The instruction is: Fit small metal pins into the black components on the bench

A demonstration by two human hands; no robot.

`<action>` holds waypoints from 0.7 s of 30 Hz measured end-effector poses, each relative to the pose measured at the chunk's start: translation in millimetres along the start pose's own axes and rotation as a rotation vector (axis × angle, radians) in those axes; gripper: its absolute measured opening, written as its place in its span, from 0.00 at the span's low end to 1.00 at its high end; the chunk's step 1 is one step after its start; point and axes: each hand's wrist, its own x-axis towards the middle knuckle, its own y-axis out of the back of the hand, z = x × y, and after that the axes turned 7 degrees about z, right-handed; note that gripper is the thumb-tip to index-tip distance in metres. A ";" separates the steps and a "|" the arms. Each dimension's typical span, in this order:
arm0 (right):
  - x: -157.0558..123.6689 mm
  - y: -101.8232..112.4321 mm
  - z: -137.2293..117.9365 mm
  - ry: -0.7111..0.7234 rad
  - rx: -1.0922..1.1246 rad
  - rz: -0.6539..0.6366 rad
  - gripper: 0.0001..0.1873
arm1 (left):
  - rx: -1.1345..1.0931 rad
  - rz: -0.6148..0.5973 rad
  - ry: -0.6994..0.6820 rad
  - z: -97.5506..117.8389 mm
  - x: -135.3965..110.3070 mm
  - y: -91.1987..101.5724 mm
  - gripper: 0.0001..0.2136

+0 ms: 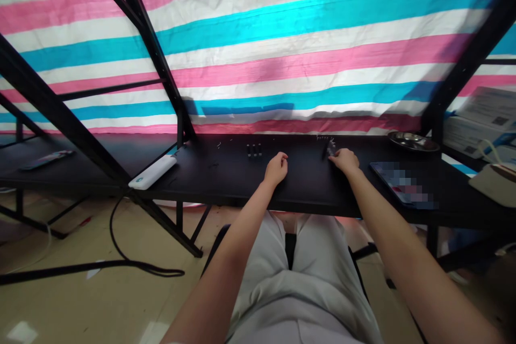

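Observation:
Both my arms reach forward to a black table (226,177). My left hand (276,167) rests on the tabletop with its fingers curled in, and nothing shows in it. My right hand (344,160) lies a little to the right, fingers pinched on a small dark metal part (329,148) at its fingertips. Three small black pieces (253,150) stand in a row to the left of my left hand. A few tiny bits (219,144) lie further left.
A white power bank (152,172) lies at the table's left part, beside a slanted black frame strut (60,113). A metal dish (413,141) sits far right, a phone (403,184) in front of it. A striped tarp (282,54) hangs behind. Cables (133,263) run on the floor.

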 end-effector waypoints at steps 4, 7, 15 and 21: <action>-11.9 8.9 -10.3 -0.031 -0.063 -0.024 0.20 | 0.007 -0.007 -0.002 0.3 0.8 1.2 0.08; -26.3 9.8 -31.9 0.047 -0.030 -0.004 0.16 | 0.011 -0.020 0.004 0.4 0.6 0.6 0.08; -58.3 -24.7 -63.8 0.625 0.392 0.266 0.13 | 0.218 0.197 0.001 15.0 9.4 14.7 0.09; -64.1 -33.7 -57.2 0.705 0.520 0.260 0.13 | 0.570 0.152 0.053 17.0 61.5 72.9 0.16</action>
